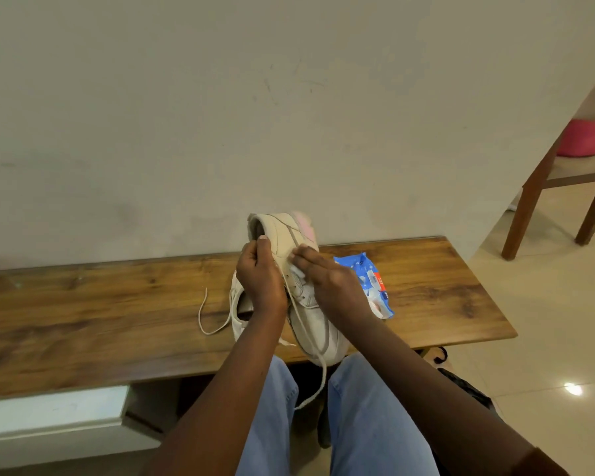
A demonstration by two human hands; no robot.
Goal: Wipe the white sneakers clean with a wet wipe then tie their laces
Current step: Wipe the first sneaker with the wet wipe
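I hold one white sneaker (282,231) with a pink heel patch tilted up above the wooden bench (117,304). My left hand (260,273) grips it at the collar, thumb on the rim. My right hand (327,280) pinches a small white wet wipe (298,269) against the shoe's side near the eyelets. Its loose lace (315,372) hangs down between my knees. The second white sneaker (237,314) lies on the bench behind my left wrist, its lace (203,314) trailing to the left.
A blue wet-wipe pack (368,280) lies on the bench right of my hands. A wooden chair (557,187) holding a pink tub (584,139) stands at the far right. The wall runs right behind the bench. My knees in blue jeans (368,424) are below.
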